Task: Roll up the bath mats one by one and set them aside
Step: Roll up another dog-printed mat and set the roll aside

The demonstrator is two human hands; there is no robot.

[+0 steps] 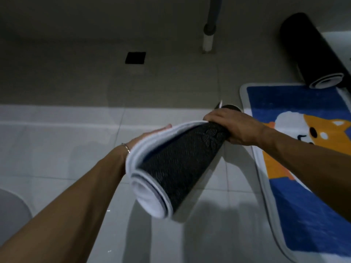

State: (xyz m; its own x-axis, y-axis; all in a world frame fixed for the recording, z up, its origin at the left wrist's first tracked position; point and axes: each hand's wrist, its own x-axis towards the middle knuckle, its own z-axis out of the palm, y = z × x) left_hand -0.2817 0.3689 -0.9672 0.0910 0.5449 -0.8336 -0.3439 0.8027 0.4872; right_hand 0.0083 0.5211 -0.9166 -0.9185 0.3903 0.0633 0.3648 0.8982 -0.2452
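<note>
- Right hand (233, 126) is curled round the rolled mat (186, 160) at its far end; left hand (152, 134) is laid straight-fingered against it.
- Bare floor (76, 149) is seen leftward; a flat mat (303, 196) is spread rightward.

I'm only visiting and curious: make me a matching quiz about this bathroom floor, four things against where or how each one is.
Things:
1. mat in the hands
2. other rolled mat
3. blue dog mat
4. drain

States:
A. spread flat on the floor
B. black square set in the floor
C. rolled and lifted, right hand gripping its far end
D. rolled, lying at the far right

Pairs: 1-C, 2-D, 3-A, 4-B
</note>
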